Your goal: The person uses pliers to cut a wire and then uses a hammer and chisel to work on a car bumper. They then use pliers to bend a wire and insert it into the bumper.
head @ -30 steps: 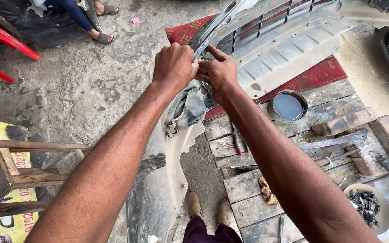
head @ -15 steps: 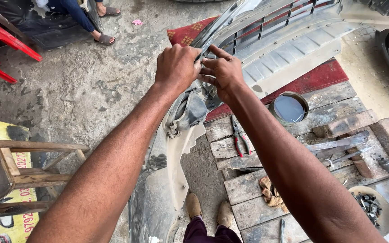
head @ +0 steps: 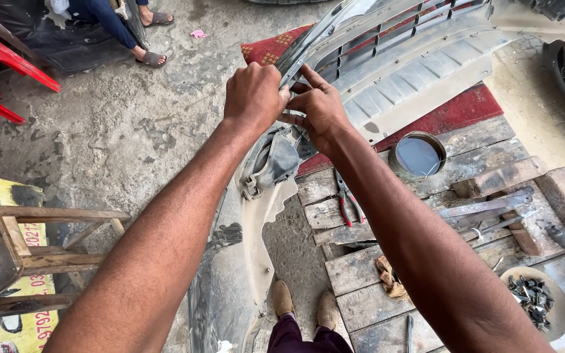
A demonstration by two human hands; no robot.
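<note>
Red-handled pliers [head: 348, 201], a round metal tin [head: 417, 155] and a shallow bowl of dark screws [head: 535, 299] are seen on the worn wooden pallet [head: 387, 261], while a red plastic chair [head: 1, 75] and a brown wooden stool [head: 21, 252] are set on the concrete floor [head: 132, 131].

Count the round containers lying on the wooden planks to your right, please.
2: a round tin with a bluish inside sits near the red mat; a shallow dish of dark screws lies at the lower right. Others may be out of frame.
</note>
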